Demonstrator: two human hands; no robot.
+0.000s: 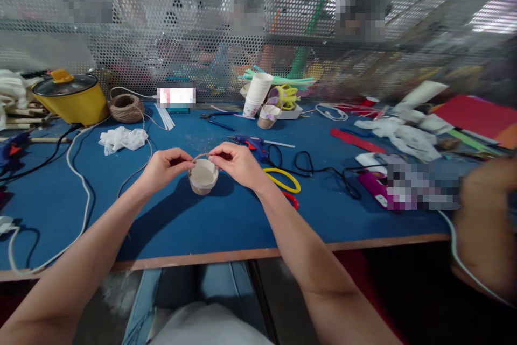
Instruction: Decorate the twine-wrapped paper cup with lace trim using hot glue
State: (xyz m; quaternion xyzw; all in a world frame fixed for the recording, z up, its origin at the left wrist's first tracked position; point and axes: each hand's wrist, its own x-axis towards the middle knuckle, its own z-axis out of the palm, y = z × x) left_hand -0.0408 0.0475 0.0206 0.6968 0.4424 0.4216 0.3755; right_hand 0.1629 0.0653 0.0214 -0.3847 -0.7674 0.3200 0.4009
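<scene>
A small white paper cup (203,174) with a brownish wrap round its lower part stands upright on the blue table. Over its far rim a short length of brown twine (201,155) arches between my two hands. My left hand (168,166) pinches one end at the cup's left rim. The other end is pinched by my right hand (234,161), at the right of the rim. Whether the twine is fixed to the cup cannot be made out. Just beyond my right hand lies a blue glue gun (251,143), and yellow-handled scissors (285,179) are partly hidden by my right forearm.
A yellow electric pot (76,98) and a twine ball (126,108) sit at the back left, near crumpled white material (123,139). Stacked paper cups (258,92) stand by the perforated metal screen (202,38). Black cable (323,171) runs rightward; another person's arm (484,221) is at right.
</scene>
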